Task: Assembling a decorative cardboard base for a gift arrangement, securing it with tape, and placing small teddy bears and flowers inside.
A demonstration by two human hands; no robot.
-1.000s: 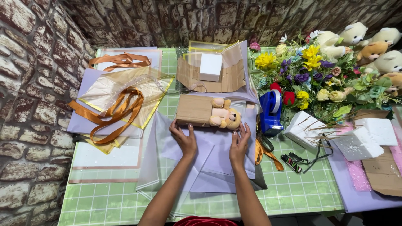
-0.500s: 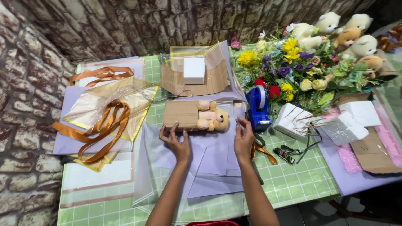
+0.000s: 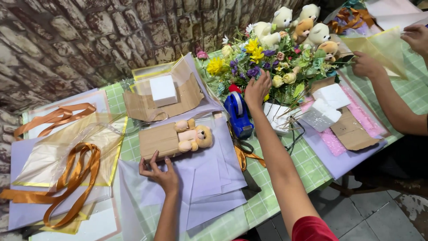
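Note:
My left hand point(image 3: 161, 173) rests with fingers spread on lavender paper sheets point(image 3: 209, 178), its fingertips touching the near edge of a brown cardboard box point(image 3: 158, 140). A small tan teddy bear point(image 3: 193, 136) lies on the box's right end. My right hand point(image 3: 257, 89) reaches far across the table, fingers apart, into a bunch of yellow, purple and white flowers point(image 3: 258, 62). It holds nothing that I can see. A blue tape dispenser point(image 3: 238, 114) stands just below that hand.
Orange ribbons point(image 3: 73, 178) and sheer gold-edged wrap lie at left. A white foam block point(image 3: 163, 89) sits on kraft paper behind. Plush bears point(image 3: 307, 29) top the flowers. Another person's hands point(image 3: 368, 64) work gold wrap at right, near white foam blocks point(image 3: 327, 102). Brick wall behind.
My right hand left the lavender paper and stretched up to the flowers. The left hand stays by the box. The view swung left and tilted, bringing the other person's hands into sight.

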